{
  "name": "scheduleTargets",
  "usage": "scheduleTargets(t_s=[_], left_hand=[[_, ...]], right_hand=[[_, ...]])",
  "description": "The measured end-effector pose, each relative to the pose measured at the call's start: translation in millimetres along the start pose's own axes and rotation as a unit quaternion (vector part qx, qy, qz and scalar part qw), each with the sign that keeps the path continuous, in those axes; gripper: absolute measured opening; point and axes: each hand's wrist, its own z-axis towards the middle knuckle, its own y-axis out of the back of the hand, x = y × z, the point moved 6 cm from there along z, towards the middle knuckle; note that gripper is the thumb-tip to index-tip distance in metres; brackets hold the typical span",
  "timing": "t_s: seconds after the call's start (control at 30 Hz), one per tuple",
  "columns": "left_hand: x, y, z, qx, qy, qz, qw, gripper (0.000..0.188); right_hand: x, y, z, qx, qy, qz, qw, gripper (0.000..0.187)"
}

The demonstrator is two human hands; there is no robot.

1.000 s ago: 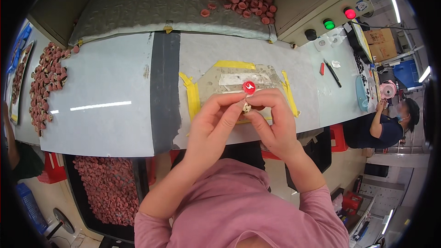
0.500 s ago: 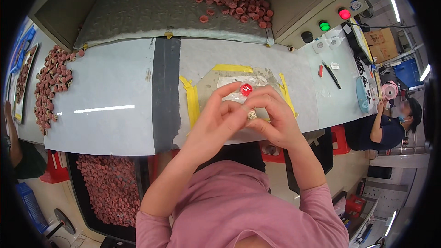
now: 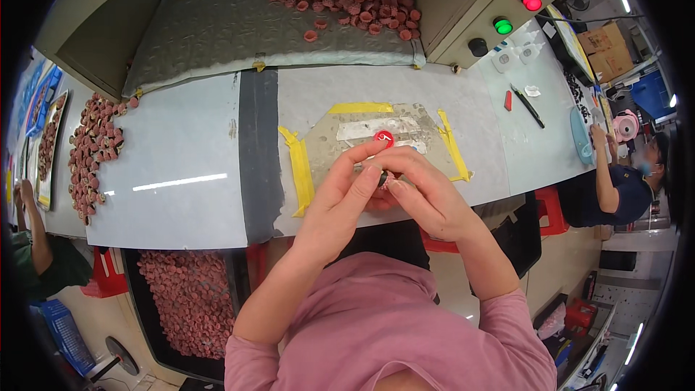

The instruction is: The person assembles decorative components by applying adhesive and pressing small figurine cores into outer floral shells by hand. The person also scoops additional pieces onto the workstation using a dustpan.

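My left hand [image 3: 339, 199] and my right hand [image 3: 428, 197] meet at the fingertips above a taped work patch [image 3: 326, 130] near the table's front edge. Between the closed thumbs and fingers is a small piece [image 3: 384, 178], dark on one side and pinkish beside that. Its kind is mostly hidden by the fingers. Just past the left index fingertip shows a round red cap [image 3: 384, 137] with a white mark. Whatever lies under that cap is covered by my fingers. Both hands appear to touch the small piece.
Many small pink cups [image 3: 362, 0] lie on a grey mat inside the machine opening. More pink-and-cream pieces [image 3: 94, 148] are heaped at the left. A black bin [image 3: 137, 304] of pink cups stands below. A black pen [image 3: 527, 105] lies right. Co-workers [image 3: 615, 188] sit at both sides.
The cream-speckled piece between my fingers has turned or gone from sight; a dark and pinkish one shows there now. My fingers have shifted nearer to me, away from the red cap.
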Motion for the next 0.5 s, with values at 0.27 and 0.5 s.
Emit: scheduleTargets(t_s=[0.27, 0.5], left_hand=[[2.7, 0.3, 2.8, 0.019, -0.038, 0.034, 0.999, 0.038], [2.8, -1.5, 1.4, 0.026, -0.03, 0.027, 0.999, 0.038]], right_hand=[[-13.1, -7.9, -6.6, -0.013, -0.015, 0.097, 0.995, 0.03], [-5.0, -3.4, -6.6, 0.001, -0.016, 0.089, 0.996, 0.027]])
